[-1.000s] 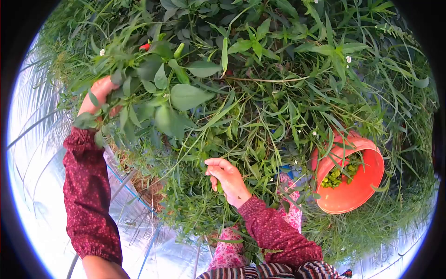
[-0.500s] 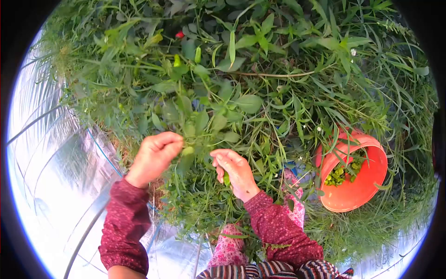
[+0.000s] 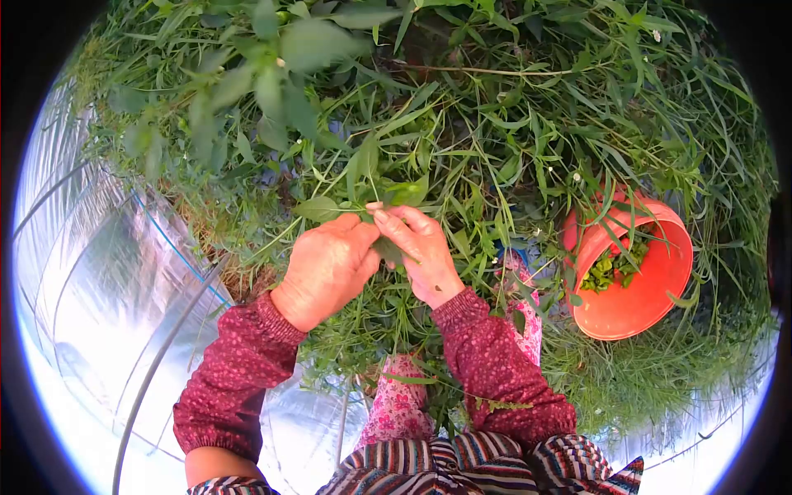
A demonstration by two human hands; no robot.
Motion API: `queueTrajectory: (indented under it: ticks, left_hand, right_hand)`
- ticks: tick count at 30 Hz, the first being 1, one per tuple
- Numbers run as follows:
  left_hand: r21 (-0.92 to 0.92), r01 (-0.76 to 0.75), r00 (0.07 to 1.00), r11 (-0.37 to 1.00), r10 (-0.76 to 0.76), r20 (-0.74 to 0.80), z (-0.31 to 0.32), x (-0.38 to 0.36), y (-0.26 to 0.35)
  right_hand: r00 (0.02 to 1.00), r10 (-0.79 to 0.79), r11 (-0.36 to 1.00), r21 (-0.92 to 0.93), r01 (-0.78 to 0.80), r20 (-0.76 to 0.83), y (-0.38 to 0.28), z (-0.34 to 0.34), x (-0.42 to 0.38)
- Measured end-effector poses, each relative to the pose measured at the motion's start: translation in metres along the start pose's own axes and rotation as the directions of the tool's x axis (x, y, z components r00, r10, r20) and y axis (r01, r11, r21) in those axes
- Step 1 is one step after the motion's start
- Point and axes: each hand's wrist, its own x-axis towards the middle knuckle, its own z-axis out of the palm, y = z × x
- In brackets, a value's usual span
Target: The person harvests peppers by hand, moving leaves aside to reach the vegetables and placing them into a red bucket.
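My left hand (image 3: 328, 266) is closed round a green plant stem, its fingers curled and partly hidden from view. Touching it on the right, my right hand (image 3: 419, 252) pinches at the same leafy sprig (image 3: 363, 169), thumb and forefinger together. Leaves stick out above and between the fingers. What lies inside the right palm is hidden. To the right, an orange-red bucket (image 3: 631, 309) leans on its side among the plants, with green peppers (image 3: 610, 271) inside.
Dense green plants (image 3: 495, 132) fill the area ahead and around the hands. Pink floral boots (image 3: 398, 404) stand below. Silvery plastic sheeting (image 3: 91, 305) and a thin curved pole (image 3: 153, 371) lie to the left, beside a blue line (image 3: 177, 247).
My left hand has moved right and now meets my right hand, which has shifted slightly up. The leafy branch has swung up and left, and the view has shifted.
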Motion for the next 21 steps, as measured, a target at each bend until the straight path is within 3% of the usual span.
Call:
queueTrajectory:
  ticks: [3, 5, 7, 8, 9, 10, 11, 13, 14, 15, 17, 18, 21]
  left_hand:
    - [0.02, -0.023, 0.995, 1.0, 0.025, -0.098, 0.004, -0.001, 0.007]
    - [0.007, 0.019, 0.999, 1.0, -0.019, -0.048, 0.006, -0.005, 0.01]
    - [-0.004, 0.06, 0.998, 0.998, -0.06, 0.001, 0.006, -0.005, 0.017]
    - [-0.076, 0.077, 0.99, 0.994, -0.067, 0.127, 0.002, -0.007, 0.025]
    - [-0.142, 0.102, 0.966, 0.985, -0.064, 0.249, -0.005, -0.009, 0.034]
    - [-0.333, 0.176, 0.945, 0.926, -0.064, 0.32, -0.014, -0.012, 0.044]
    - [-0.333, 0.176, 0.944, 0.926, -0.064, 0.323, -0.014, -0.013, 0.042]
    - [-0.557, 0.18, 0.983, 0.811, -0.167, 0.074, -0.013, -0.011, 0.027]
    - [-0.455, 0.146, 0.978, 0.879, -0.198, -0.07, -0.011, -0.004, 0.013]
    - [-0.324, 0.192, 0.968, 0.926, -0.233, -0.093, -0.011, -0.001, 0.007]
    - [-0.313, -0.064, 0.986, 0.947, 0.012, -0.164, -0.003, 0.012, 0.004]
    - [-0.173, 0.017, 1.0, 0.985, -0.014, 0.019, -0.006, 0.013, 0.004]
    - [-0.182, 0.063, 0.994, 0.981, -0.046, 0.099, -0.005, 0.02, -0.009]
  right_hand:
    - [0.995, -0.085, 0.995, 0.051, 0.087, -0.047, 0.003, -0.001, 0.0]
    - [0.989, -0.113, 0.993, 0.019, 0.115, -0.098, 0.017, -0.005, 0.007]
    - [0.958, -0.283, 0.959, -0.015, 0.283, -0.052, 0.029, -0.013, 0.012]
    - [0.833, -0.541, 0.742, -0.531, 0.41, -0.113, 0.036, -0.018, 0.016]
    - [0.842, -0.505, 0.813, -0.43, 0.392, -0.188, 0.04, -0.024, 0.023]
    - [0.842, -0.499, 0.793, -0.5, 0.349, -0.204, 0.032, -0.022, 0.019]
    - [0.843, -0.491, 0.769, -0.564, 0.3, -0.221, 0.022, -0.019, 0.013]
    - [0.86, -0.473, 0.764, -0.576, 0.29, -0.194, 0.012, -0.013, 0.004]
    - [0.875, -0.456, 0.758, -0.587, 0.285, -0.164, 0.009, -0.009, 0.003]
    - [0.872, -0.468, 0.754, -0.58, 0.308, -0.145, 0.011, -0.007, 0.003]
    - [0.848, -0.524, 0.613, -0.728, 0.307, -0.084, 0.02, -0.011, 0.004]
    - [0.839, -0.543, 0.558, -0.74, 0.375, 0.015, 0.023, -0.017, 0.006]
    - [0.813, -0.579, 0.591, -0.652, 0.476, 0.069, 0.016, -0.009, -0.001]
